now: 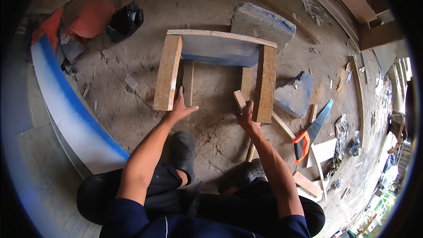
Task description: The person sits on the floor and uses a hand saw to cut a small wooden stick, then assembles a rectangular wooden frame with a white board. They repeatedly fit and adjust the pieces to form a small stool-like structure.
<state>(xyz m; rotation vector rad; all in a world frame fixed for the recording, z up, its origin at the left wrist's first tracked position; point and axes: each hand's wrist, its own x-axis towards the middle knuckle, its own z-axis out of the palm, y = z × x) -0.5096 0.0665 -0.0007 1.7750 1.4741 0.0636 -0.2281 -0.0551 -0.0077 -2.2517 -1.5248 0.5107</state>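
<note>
A small stool-like wooden frame (pixel 220 48) stands before me, a panel across its far end and thick wooden legs toward me. My left hand (pixel 178 108) is at the near end of the left leg (pixel 168 72), touching or nearly touching it, thumb stretched out and fingers apart. Beside the right leg (pixel 265 83), my right hand (pixel 248 115) is closed around a small wood block (pixel 240 99). Its fingers are partly hidden. Below that hand a thin wooden stick (pixel 250 150) shows, partly behind my forearm.
To the right, a handsaw (pixel 313 130) with an orange and black handle lies among wood offcuts (pixel 307 184). Concrete chunks (pixel 294 94) and a larger slab (pixel 262 25) rest beyond the frame. A blue-white curved panel (pixel 75 105) stands left, near a black plastic bag (pixel 125 21).
</note>
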